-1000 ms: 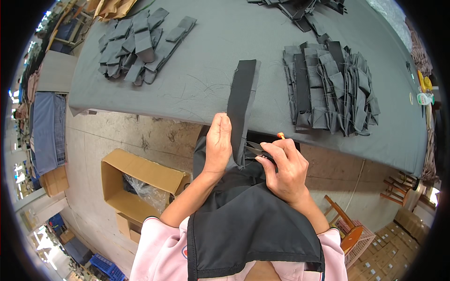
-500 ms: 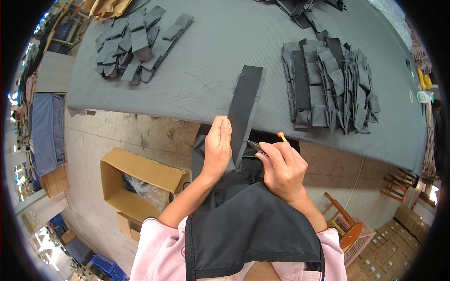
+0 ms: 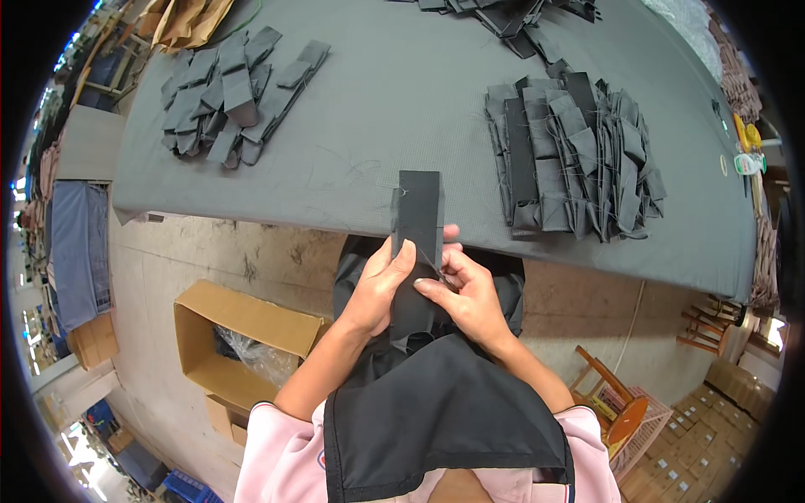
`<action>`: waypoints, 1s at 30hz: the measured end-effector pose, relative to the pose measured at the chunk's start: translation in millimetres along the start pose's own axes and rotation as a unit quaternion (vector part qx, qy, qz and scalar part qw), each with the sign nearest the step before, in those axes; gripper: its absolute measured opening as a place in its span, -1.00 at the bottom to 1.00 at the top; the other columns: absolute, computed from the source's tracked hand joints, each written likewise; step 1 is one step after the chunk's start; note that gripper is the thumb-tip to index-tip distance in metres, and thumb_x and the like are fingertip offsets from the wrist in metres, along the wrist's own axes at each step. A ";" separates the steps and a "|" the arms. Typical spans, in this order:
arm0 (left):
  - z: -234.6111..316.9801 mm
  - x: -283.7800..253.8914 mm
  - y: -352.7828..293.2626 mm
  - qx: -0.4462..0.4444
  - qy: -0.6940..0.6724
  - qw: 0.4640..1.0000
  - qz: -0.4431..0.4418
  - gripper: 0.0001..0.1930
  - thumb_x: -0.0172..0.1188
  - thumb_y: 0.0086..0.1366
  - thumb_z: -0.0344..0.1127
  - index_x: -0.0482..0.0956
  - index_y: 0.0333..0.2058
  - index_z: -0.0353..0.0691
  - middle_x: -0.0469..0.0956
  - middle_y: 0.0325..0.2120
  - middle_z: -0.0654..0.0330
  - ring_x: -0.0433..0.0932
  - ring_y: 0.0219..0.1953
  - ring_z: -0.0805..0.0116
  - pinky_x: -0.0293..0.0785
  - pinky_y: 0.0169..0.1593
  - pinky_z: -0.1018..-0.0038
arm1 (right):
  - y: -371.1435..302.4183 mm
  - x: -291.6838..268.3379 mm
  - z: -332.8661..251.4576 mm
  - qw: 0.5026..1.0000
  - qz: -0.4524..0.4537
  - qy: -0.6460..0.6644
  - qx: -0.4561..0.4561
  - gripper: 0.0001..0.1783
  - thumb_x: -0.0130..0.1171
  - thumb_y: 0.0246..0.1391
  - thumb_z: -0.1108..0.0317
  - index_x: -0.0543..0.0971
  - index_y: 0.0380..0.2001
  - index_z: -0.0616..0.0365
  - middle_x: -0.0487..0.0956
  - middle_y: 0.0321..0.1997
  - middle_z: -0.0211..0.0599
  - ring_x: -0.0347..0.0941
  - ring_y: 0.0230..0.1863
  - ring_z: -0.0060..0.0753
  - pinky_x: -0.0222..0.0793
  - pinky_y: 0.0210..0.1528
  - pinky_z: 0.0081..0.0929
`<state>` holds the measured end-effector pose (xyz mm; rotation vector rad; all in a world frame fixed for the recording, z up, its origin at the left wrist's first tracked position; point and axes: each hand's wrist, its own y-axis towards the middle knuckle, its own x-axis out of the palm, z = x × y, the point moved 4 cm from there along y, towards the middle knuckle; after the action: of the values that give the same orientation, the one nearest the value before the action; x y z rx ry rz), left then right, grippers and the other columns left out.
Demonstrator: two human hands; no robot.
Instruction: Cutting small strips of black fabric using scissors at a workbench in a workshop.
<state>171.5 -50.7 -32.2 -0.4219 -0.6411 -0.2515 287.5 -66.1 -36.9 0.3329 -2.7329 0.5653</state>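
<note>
we set the left hand point(image 3: 379, 289) partly closed on the black fabric strip point(image 3: 418, 210), thumb laid along its face. we set the right hand point(image 3: 474, 302) closed at the strip's right edge, fingers curled and thumb tip on or just beside the face; a small dark tool point(image 3: 449, 286) shows in its grip, mostly hidden, and we cannot tell how its blades stand. the strip lies between both hands, its upper end extending past them in front of the table point(image 3: 352, 109).

directly below the hands, we note the black apron point(image 3: 444, 411). beyond the left hand, to its left, we locate a pile of folded grey strips point(image 3: 239, 96); beyond the right hand, to its right, a row of similar strips point(image 3: 579, 159). left of the left forearm stands an open cardboard box point(image 3: 251, 314); right of the right forearm, a wooden chair point(image 3: 629, 417).
</note>
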 end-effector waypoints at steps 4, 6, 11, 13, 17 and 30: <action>1.5 -0.3 0.6 -0.022 -0.062 0.998 -0.005 -0.49 -0.16 0.40 0.00 0.24 0.05 -0.37 0.42 -0.03 -0.02 0.48 -0.05 0.23 0.50 -0.04 0.32 | -22.3 -18.3 -38.2 0.906 0.138 -0.341 -0.207 -0.64 0.27 -0.13 0.55 0.47 -0.19 0.23 0.46 -0.30 -0.34 0.35 -0.38 -0.64 0.30 -0.31 -0.69; -1.0 -7.2 1.1 -0.042 -0.073 0.996 -0.024 -0.51 -0.16 0.40 0.00 0.25 0.02 -0.37 0.43 -0.07 -0.02 0.51 -0.11 0.22 0.53 -0.10 0.30 | -26.3 -26.4 -50.8 0.825 0.179 -0.461 -0.273 -0.63 0.29 -0.19 0.55 0.50 -0.21 0.21 0.46 -0.35 -0.29 0.37 -0.49 -0.53 0.30 -0.48 -0.59; -2.5 -3.1 -2.3 -0.087 -0.076 0.993 -0.017 -0.56 -0.14 0.40 -0.01 0.26 -0.05 -0.34 0.45 -0.23 0.02 0.56 -0.32 0.25 0.59 -0.26 0.33 | -13.7 -20.7 -57.4 0.760 0.159 -0.545 -0.315 -0.67 0.30 -0.21 0.53 0.55 -0.26 0.16 0.47 -0.42 -0.29 0.39 -0.56 -0.36 0.33 -0.51 -0.50; -3.9 -4.9 -4.1 -0.089 -0.074 0.993 -0.012 -0.56 -0.14 0.40 -0.02 0.26 -0.06 -0.34 0.46 -0.25 0.02 0.56 -0.34 0.25 0.59 -0.29 0.34 | -11.9 -19.6 -56.6 0.749 0.157 -0.554 -0.328 -0.68 0.31 -0.21 0.51 0.56 -0.26 0.14 0.48 -0.43 -0.29 0.40 -0.55 -0.32 0.33 -0.49 -0.49; -6.4 -10.3 -6.9 -0.090 -0.079 0.993 -0.007 -0.58 -0.13 0.40 -0.03 0.27 -0.08 -0.34 0.47 -0.28 0.03 0.56 -0.39 0.27 0.59 -0.34 0.36 | -13.4 -15.3 -54.3 0.720 0.150 -0.586 -0.341 -0.70 0.31 -0.21 0.49 0.57 -0.30 0.14 0.50 -0.45 -0.31 0.42 -0.53 -0.31 0.33 -0.48 -0.47; -1.5 -4.3 -7.2 -0.107 -0.045 0.993 -0.015 -0.59 0.03 0.35 -0.12 0.23 0.00 -0.30 0.48 -0.26 0.08 0.56 -0.41 0.33 0.56 -0.38 0.44 | -15.8 -26.4 -47.6 0.809 0.139 -0.441 -0.362 -0.73 0.29 -0.20 0.53 0.59 -0.30 0.19 0.48 -0.43 -0.30 0.45 -0.57 -0.40 0.34 -0.56 -0.52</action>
<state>166.5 -57.3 -33.8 -0.6329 -0.7124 -0.3336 329.2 -56.1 0.2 -0.0416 -3.6048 -0.8282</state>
